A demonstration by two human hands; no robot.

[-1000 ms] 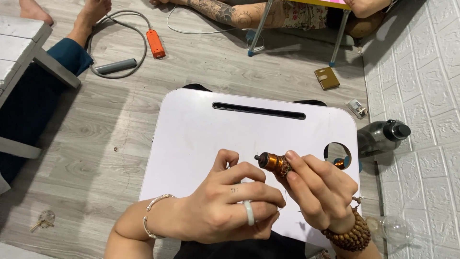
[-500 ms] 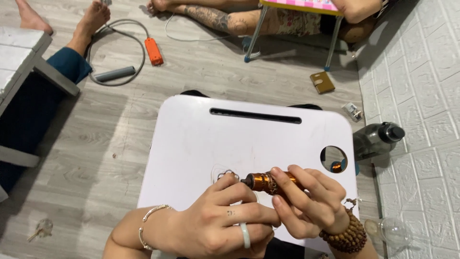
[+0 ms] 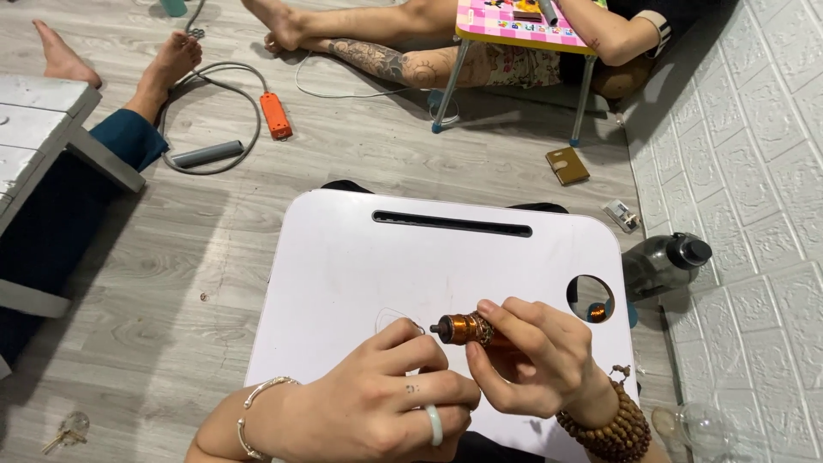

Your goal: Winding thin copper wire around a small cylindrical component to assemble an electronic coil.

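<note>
Copper-coloured small cylinder (image 3: 470, 328) sits pinched in the right hand (image 3: 533, 364) over the white surface (image 3: 343, 283); the left hand (image 3: 377, 403), curled, fingertips touching its near end. Fitting looks unfinished.

A white lap table (image 3: 360, 274) carries a copper-orange cylinder with a black tip (image 3: 463, 328), while an orange handle (image 3: 276, 115) lies at eleven o'clock, a pink chequered table (image 3: 523, 26) at one and a dark bottle (image 3: 664, 264) at three.
</note>
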